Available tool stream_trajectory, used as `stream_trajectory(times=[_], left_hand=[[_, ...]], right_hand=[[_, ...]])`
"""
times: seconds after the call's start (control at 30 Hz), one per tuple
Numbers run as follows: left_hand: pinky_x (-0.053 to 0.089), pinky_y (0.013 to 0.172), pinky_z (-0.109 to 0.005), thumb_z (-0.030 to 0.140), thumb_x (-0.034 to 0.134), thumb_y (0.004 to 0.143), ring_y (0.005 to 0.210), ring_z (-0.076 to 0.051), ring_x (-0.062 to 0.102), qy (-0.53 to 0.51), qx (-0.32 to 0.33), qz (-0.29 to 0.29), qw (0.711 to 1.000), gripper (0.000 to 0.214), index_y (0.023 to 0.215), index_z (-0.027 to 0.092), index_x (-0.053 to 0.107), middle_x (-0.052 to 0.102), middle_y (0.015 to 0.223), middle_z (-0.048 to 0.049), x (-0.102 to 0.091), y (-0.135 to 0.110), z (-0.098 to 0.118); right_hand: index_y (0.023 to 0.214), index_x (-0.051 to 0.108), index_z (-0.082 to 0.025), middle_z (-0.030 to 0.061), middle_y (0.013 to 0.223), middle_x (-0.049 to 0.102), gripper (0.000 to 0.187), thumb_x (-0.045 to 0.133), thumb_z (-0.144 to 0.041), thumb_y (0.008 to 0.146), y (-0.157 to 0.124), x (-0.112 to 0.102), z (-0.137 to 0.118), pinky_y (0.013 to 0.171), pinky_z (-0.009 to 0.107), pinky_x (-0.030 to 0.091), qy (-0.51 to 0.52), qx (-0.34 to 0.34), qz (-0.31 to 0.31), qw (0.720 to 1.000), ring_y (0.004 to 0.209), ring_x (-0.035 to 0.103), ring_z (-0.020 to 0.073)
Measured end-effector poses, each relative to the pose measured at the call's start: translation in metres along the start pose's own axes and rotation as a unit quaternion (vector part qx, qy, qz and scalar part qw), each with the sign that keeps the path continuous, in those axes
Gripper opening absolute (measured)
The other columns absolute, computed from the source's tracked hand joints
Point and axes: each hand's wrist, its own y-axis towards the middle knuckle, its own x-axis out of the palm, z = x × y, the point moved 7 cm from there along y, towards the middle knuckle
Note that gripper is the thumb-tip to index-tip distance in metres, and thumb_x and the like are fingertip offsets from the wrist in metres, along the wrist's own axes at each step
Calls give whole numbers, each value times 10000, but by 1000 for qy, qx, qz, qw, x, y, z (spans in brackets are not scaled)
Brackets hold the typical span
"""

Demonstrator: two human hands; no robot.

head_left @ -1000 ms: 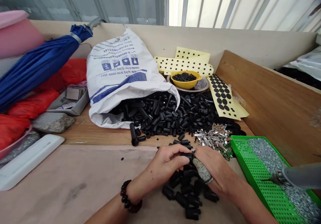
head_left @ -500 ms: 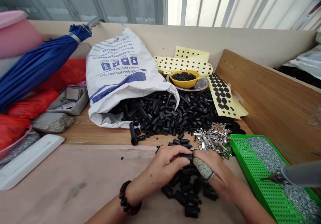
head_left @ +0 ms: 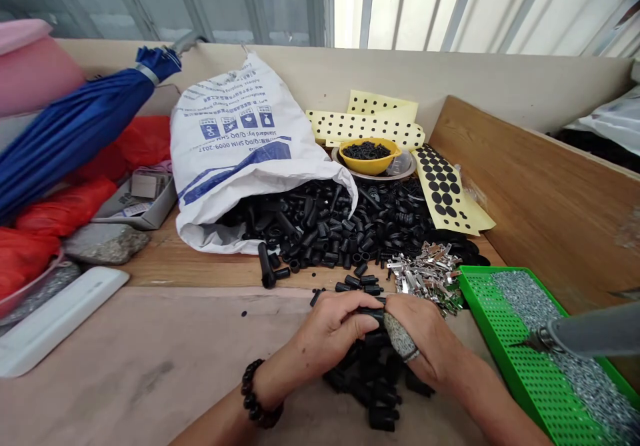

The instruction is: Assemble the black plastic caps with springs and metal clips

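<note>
My left hand (head_left: 331, 329) and my right hand (head_left: 425, 343) meet over a small heap of black plastic caps (head_left: 373, 386) near the table's front edge. Both pinch one black cap (head_left: 371, 313) between their fingertips. A grey fabric cot covers my right thumb (head_left: 400, 336). A dark bead bracelet (head_left: 255, 396) circles my left wrist. Behind the hands lies a pile of small silver metal clips (head_left: 425, 273).
A white sack (head_left: 240, 146) spills black caps (head_left: 340, 223) across the wooden table. A yellow bowl (head_left: 370, 155) and dotted yellow sheets (head_left: 443, 189) sit behind. A green tray (head_left: 505, 339) of tiny screws and a grey power screwdriver (head_left: 585, 336) are at right. A blue umbrella (head_left: 75, 129) lies left.
Both hands have shifted slightly nearer the camera while still holding the cap; the screwdriver at right has drifted a little to the left.
</note>
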Motion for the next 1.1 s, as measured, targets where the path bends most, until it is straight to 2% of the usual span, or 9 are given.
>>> stream_trajectory(times=[0.1, 0.27, 0.37, 0.47, 0.63, 0.77, 0.87, 0.97, 1.1], left_hand=[[405, 522, -195, 246, 545, 803, 540, -107, 523, -82, -51, 1, 995, 215, 949, 129, 651, 583, 620, 14, 3, 0, -8], [416, 609, -208, 238, 591, 753, 662, -126, 541, -122, -49, 30, 991, 203, 911, 131, 661, 636, 752, -14, -3, 4, -3], [426, 669, -219, 232, 595, 753, 743, -145, 564, -128, -58, 27, 990, 202, 920, 140, 664, 662, 825, -26, -5, 5, -3], [433, 664, -220, 230, 588, 761, 741, -148, 578, -118, -55, 33, 991, 198, 920, 142, 665, 675, 826, -26, -5, 4, -3], [448, 708, -232, 220, 563, 790, 781, -160, 607, -44, -6, 53, 998, 184, 923, 151, 670, 694, 863, -28, -10, 5, -1], [451, 718, -238, 224, 559, 801, 793, -162, 614, 27, 5, 63, 998, 186, 938, 163, 669, 692, 876, -23, -24, 15, -6], [448, 722, -246, 201, 565, 802, 796, -163, 608, 114, -4, 52, 992, 178, 941, 185, 675, 684, 867, -15, -32, 23, -13], [438, 786, -274, 170, 568, 804, 874, -180, 592, 190, 4, 36, 981, 193, 966, 197, 669, 683, 925, -21, -33, 25, -22], [428, 834, -298, 159, 555, 825, 916, -186, 579, 232, 37, 16, 972, 163, 947, 198, 656, 683, 950, -24, -25, 20, -32]], right_hand=[[736, 409, -206, 17, 672, 494, 156, 310, -198, 857, 0, -1, 1, 540, 266, 325, 8, 16, -3, 1000, 593, 440, 156], [785, 440, -212, 11, 725, 535, 173, 320, -220, 910, 4, -10, 0, 570, 259, 358, 61, 68, -24, 996, 634, 478, 149], [852, 458, -215, 26, 788, 558, 147, 324, -208, 911, 6, -15, -3, 632, 272, 390, 38, 37, -11, 999, 716, 512, 164], [862, 467, -204, 57, 827, 572, 150, 321, -190, 895, 6, -14, -5, 667, 293, 406, 7, -6, 1, 1000, 771, 524, 186], [780, 480, -186, 56, 705, 546, 173, 321, -173, 846, 10, -5, 0, 555, 289, 373, -9, 22, -21, 1000, 634, 483, 186], [850, 503, -189, 49, 804, 575, 161, 343, -180, 867, 23, -10, 7, 630, 285, 395, 5, 70, -46, 996, 727, 528, 181], [980, 515, -225, 17, 914, 594, 181, 359, -183, 897, 26, -21, 29, 705, 268, 402, -5, 145, -36, 989, 824, 546, 161], [934, 544, -199, 33, 906, 570, 225, 370, -91, 839, 24, -27, 57, 726, 283, 394, -112, 178, -24, 977, 845, 521, 178], [916, 571, -177, 57, 936, 546, 307, 456, -10, 685, 22, -10, 80, 757, 291, 370, -276, 160, -101, 942, 885, 469, 200]])
